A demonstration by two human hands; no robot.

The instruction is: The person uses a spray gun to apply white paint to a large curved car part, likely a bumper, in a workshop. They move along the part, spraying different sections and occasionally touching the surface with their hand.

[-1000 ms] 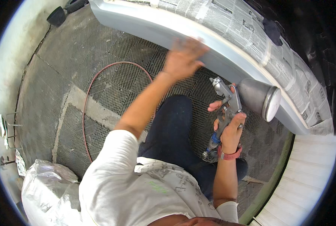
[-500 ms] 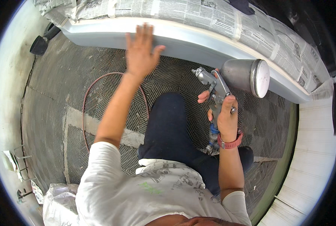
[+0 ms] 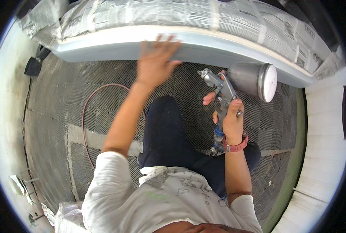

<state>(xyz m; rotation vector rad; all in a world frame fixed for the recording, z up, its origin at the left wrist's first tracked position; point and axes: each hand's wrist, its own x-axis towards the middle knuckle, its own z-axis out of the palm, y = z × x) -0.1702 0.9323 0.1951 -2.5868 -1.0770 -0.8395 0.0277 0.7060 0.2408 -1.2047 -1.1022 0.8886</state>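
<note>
In the head view, newspaper sheets [image 3: 173, 15] covered in printed text and taped in strips mask the upper side of one long grey panel [image 3: 204, 55]. The shirt [image 3: 173, 190] bears dark printed figures and a smudged green mark. Two hands show, well apart: the left hand [image 3: 154, 66], fingers spread and blurred, is over the panel's face, though contact cannot be told; the right hand [image 3: 233, 120] is wrapped around the handle of one spray gun [image 3: 225, 90], which is in front of the panel with its one grey cup [image 3: 250, 80] to the right. One red wristband [image 3: 236, 146], one reddish hose [image 3: 84, 128] and one black bucket [image 3: 33, 67] also show.
</note>
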